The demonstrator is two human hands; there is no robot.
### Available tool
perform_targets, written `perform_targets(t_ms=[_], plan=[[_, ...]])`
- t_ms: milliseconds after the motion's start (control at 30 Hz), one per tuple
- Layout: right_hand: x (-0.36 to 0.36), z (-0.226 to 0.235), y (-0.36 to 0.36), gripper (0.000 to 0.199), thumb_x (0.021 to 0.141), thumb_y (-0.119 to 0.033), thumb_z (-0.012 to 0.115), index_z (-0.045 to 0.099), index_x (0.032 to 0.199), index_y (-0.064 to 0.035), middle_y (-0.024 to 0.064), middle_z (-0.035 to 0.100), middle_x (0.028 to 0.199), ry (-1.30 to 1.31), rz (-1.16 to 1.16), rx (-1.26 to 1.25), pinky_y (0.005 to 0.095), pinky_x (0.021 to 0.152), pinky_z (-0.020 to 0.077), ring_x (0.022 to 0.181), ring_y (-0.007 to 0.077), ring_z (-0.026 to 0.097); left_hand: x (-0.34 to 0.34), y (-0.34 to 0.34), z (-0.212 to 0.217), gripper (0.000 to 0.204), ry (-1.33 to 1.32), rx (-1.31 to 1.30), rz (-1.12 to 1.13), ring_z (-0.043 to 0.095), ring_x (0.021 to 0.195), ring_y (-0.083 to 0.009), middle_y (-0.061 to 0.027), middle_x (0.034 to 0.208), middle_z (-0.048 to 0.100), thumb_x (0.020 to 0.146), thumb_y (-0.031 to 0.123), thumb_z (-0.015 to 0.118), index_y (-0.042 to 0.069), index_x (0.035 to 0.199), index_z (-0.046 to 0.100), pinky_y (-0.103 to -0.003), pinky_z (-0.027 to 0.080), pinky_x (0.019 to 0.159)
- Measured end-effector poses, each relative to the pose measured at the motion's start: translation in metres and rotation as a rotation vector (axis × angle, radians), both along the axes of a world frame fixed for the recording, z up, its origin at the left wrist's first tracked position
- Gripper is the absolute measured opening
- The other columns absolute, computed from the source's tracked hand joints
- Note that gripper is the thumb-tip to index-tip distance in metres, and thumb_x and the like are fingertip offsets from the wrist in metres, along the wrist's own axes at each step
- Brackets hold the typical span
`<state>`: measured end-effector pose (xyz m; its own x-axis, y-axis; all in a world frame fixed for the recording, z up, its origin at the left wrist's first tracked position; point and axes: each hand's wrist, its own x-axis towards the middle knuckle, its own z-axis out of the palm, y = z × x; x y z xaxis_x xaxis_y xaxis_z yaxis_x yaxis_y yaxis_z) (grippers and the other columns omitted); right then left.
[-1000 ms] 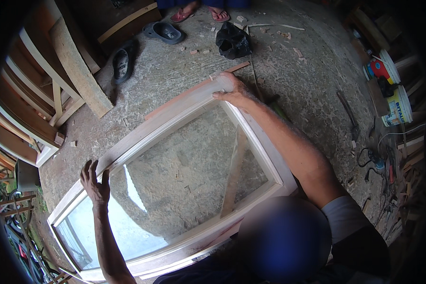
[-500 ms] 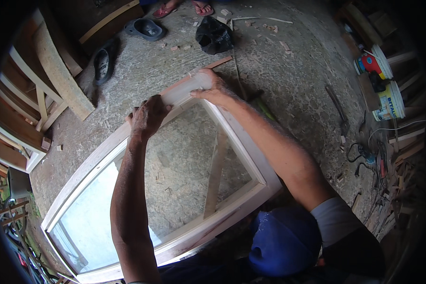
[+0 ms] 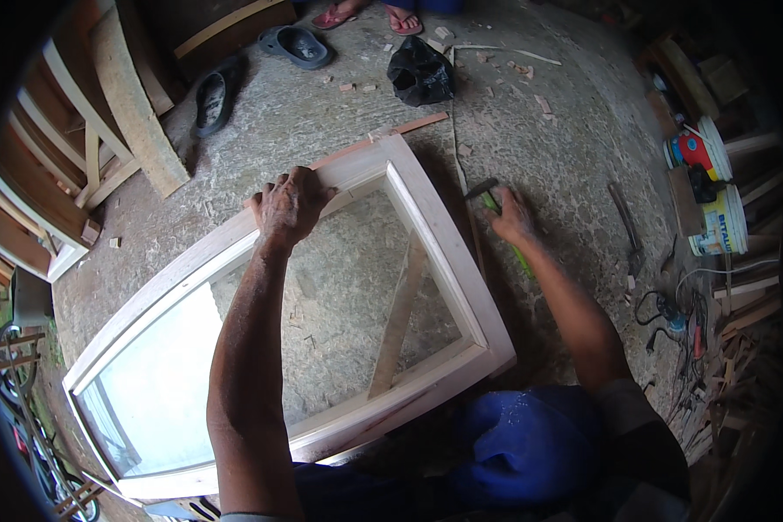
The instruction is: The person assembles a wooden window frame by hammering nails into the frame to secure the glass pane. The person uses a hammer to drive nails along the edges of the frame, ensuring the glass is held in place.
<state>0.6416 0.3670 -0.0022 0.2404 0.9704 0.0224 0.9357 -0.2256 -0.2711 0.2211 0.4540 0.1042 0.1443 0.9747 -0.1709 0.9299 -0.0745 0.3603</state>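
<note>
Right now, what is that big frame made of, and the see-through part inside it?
The frame under the left hand looks like pale, bare wood: matt, unpainted, with faint grain. The pane inside seems to be clear glass, since the concrete floor shows through it and its lower part reflects bright light.

Pale cream window frame [image 3: 444,235] on grey speckled concrete floor [image 3: 548,148] — green-handled hammer [image 3: 506,228] (black head), black bag [image 3: 419,71].

A carpentry workshop: wooden frames [image 3: 70,165] stacked aside, paint tubs [image 3: 713,187], offcuts [image 3: 739,365] littering the concrete floor [image 3: 574,130].
</note>
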Motion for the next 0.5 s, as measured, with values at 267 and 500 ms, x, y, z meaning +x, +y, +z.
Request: perform_targets(t_ms=[267, 500], plan=[[0.007, -0.024, -0.004, 0.038, 0.096, -0.017, 0.065, 0.055, 0.129, -0.0009, 0.0291, 0.062, 0.121, 0.045, 0.061, 0.055, 0.0578, 0.088, 0.0504, 0.110, 0.0502, 0.061, -0.001, -0.009, 0.000, 0.056, 0.021, -0.041, 0.013, 0.057, 0.124, -0.0368, -0.0115, 0.129, 0.067, 0.091, 0.057, 0.070, 0.015, 0.127, 0.063, -0.060, 0.029, 0.109], [-0.081, 0.075, 0.044, 0.051, 0.099, -0.002, 0.055, 0.047, 0.149, -0.0045, 0.0244, 0.067, 0.111, 0.466, 0.577, 0.381, 0.0480, 0.085, 0.0566, 0.097, 0.0404, 0.068, -0.002, 0.001, 0.000, 0.056, 0.013, -0.013, 0.006, 0.057, 0.123, -0.0354, -0.0096, 0.128, 0.067, 0.091, 0.058, 0.070, 0.016, 0.127, 0.062, -0.057, 0.031, 0.109]])
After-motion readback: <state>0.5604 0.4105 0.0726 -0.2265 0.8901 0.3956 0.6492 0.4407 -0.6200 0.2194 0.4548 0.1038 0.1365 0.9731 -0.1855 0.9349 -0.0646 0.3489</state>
